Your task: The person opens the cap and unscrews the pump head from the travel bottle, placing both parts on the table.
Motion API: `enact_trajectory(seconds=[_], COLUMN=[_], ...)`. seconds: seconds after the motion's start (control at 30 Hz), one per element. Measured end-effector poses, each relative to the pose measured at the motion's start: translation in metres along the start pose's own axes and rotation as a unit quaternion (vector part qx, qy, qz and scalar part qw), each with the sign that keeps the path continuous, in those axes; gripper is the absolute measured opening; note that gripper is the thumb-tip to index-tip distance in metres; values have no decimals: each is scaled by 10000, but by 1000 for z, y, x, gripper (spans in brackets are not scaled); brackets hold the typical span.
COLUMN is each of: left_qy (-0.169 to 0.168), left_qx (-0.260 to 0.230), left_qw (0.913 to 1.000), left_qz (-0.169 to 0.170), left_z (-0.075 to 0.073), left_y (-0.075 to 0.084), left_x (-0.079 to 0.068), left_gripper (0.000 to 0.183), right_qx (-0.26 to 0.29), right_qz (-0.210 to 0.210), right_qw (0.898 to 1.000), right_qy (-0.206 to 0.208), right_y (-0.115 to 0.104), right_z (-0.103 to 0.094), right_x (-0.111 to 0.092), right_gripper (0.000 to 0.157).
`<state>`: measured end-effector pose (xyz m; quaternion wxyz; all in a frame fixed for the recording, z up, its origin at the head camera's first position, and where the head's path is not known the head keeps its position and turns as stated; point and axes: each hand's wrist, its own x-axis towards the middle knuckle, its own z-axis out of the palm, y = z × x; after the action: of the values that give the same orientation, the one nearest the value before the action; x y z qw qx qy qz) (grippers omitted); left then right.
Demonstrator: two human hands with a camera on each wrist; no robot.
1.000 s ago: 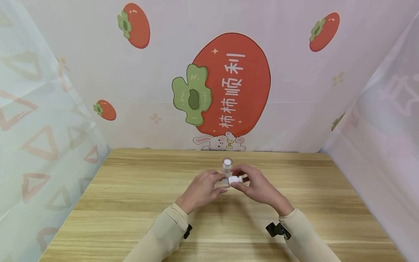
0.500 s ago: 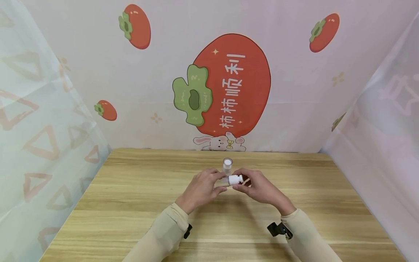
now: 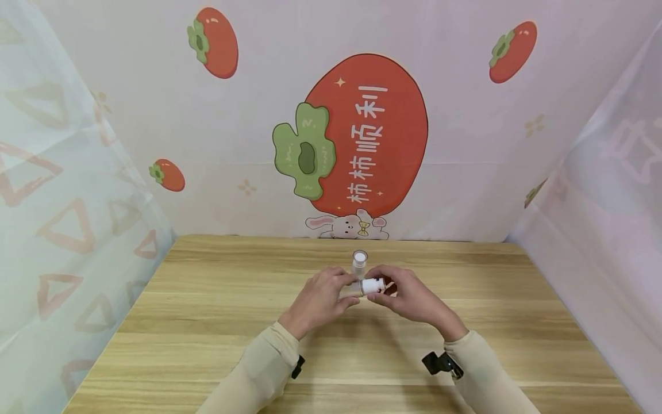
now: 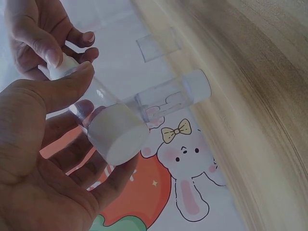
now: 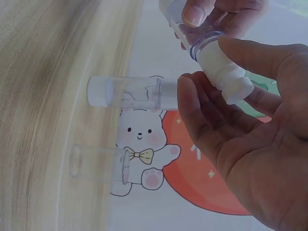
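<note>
Both hands meet at a small clear pump bottle (image 5: 221, 62) with a white collar and head, lying tilted above the table. My left hand (image 3: 322, 296) grips its clear body, fingers curled round it near the white base (image 4: 118, 134). At the other end, the thumb and curled fingers of my right hand (image 3: 408, 293) hold the white collar, and the narrower white tip shows beyond them in the right wrist view. Just behind the hands a second clear bottle (image 4: 175, 94) stands upright on its white base. Beside it stands an open clear cylinder (image 5: 98, 163), like a cap.
The wood-grain table (image 3: 233, 345) reaches back to a light cloth (image 3: 465, 172) printed with persimmons and a rabbit. Cloth walls also rise along the left and right sides. A black wrist mount (image 3: 439, 363) sits at the right sleeve.
My right hand's fingers have shifted a little around the white collar, showing its end more. My left hand keeps its grip on the clear body, and the standing bottle has not moved.
</note>
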<state>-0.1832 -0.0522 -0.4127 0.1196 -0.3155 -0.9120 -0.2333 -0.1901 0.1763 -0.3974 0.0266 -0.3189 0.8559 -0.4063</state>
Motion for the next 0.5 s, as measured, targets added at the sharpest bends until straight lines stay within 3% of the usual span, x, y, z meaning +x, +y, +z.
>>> enact_trajectory(seconds=[0.5], left_qy=[-128], left_qx=[-129], left_qw=[9998], left_qz=[4], left_z=[4], left_y=[-2], left_x=[1], left_gripper=[35], right_qx=[201], right_qz=[-68], right_qw=[9995], right_qy=[218], right_y=[-1], right_z=[4], right_x=[2], right_gripper=[18])
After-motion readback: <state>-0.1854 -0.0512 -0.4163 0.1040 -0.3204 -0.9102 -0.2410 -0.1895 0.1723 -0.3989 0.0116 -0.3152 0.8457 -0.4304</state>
